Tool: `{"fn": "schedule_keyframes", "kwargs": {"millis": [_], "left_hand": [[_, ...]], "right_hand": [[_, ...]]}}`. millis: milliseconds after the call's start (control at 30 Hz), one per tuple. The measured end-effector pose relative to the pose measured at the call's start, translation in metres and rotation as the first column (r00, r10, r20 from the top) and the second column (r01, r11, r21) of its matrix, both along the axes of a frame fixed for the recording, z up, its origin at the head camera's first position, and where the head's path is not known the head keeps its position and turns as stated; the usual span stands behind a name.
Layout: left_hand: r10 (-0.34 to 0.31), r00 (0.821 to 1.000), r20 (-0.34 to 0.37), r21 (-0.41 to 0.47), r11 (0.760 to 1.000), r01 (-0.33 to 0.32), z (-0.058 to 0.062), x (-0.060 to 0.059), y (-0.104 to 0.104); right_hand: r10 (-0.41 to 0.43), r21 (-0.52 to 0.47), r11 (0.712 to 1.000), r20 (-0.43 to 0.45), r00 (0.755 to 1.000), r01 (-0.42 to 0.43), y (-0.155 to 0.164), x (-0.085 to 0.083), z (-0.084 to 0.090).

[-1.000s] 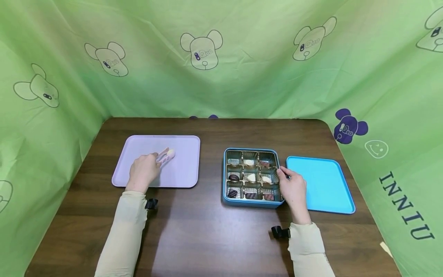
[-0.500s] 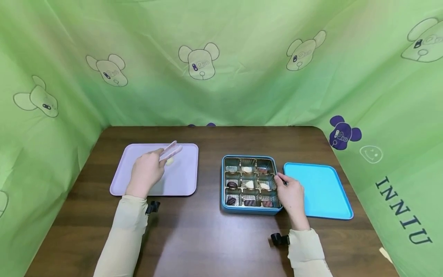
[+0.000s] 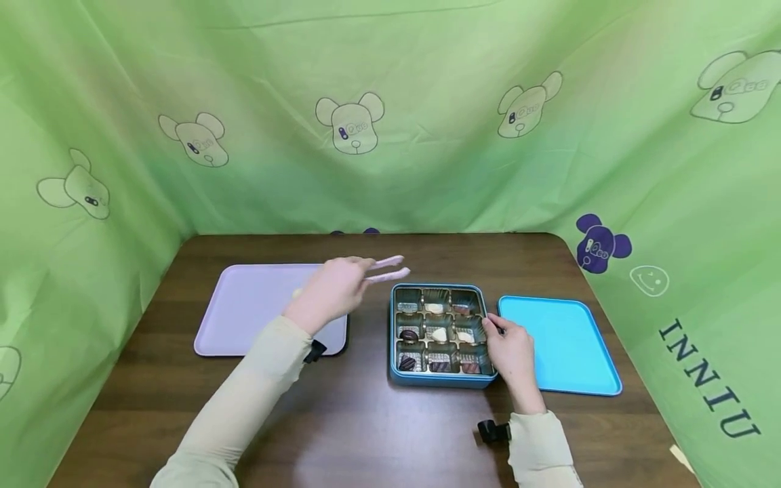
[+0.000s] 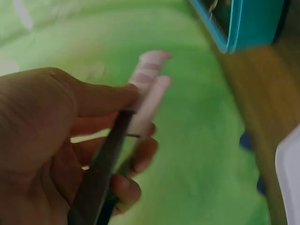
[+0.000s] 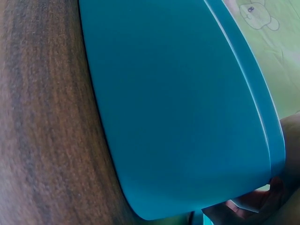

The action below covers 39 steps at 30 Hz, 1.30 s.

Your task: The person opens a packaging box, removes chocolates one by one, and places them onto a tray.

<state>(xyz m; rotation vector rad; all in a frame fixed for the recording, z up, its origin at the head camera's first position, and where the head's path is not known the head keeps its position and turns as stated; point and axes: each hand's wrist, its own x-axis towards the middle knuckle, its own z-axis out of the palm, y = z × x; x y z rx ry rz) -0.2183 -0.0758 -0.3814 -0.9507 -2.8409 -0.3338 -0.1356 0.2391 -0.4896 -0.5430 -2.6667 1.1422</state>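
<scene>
My left hand holds small tongs in the head view, above the table between the lilac tray and the blue tin. Their pale pink tips are apart with nothing between them in the left wrist view; dark handles lie within the curled fingers. A cream-white chocolate shows on the lilac tray, partly hidden by the hand. My right hand grips the right rim of the blue tin. The tin's gold divided insert carries dark, brown and white chocolates; its back-left compartment shows no chocolate.
A blue lid lies to the right of the tin on the wooden table. Green patterned cloth hangs behind and along both sides. The tin's wall fills most of the right wrist view.
My left hand with the tongs has lifted off the tray and moved right toward the tin, while the white chocolate stays on the tray. The right hand keeps its grip; the head view has tilted up.
</scene>
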Motion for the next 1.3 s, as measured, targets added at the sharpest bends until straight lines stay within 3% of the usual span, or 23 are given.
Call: {"fn": "schedule_keyframes", "kwargs": {"millis": [133, 233, 567, 833, 1300], "left_hand": [[-0.131, 0.991, 0.004, -0.091, 0.987, 0.13, -0.006, -0.001, 0.029], [-0.18, 0.984, 0.017, -0.153, 0.972, 0.18, -0.012, -0.002, 0.045], [-0.243, 0.97, 0.015, -0.332, 0.914, 0.234, -0.02, -0.008, 0.071], [-0.248, 0.968, 0.017, -0.39, 0.89, 0.235, -0.022, -0.011, 0.081], [-0.212, 0.974, 0.075, -0.418, 0.881, 0.223, -0.024, -0.015, 0.094]], "right_hand": [[0.005, 0.01, 1.0, -0.004, 1.0, -0.004, 0.0, 0.001, -0.001], [0.005, 0.017, 1.0, -0.003, 1.0, -0.005, 0.001, 0.001, -0.002], [0.005, 0.005, 1.0, -0.003, 1.0, -0.005, 0.001, 0.0, -0.002], [0.001, 0.013, 1.0, 0.004, 1.0, -0.001, 0.002, 0.001, -0.003], [-0.002, 0.017, 1.0, 0.013, 1.0, 0.002, -0.003, 0.001, 0.0]]}}
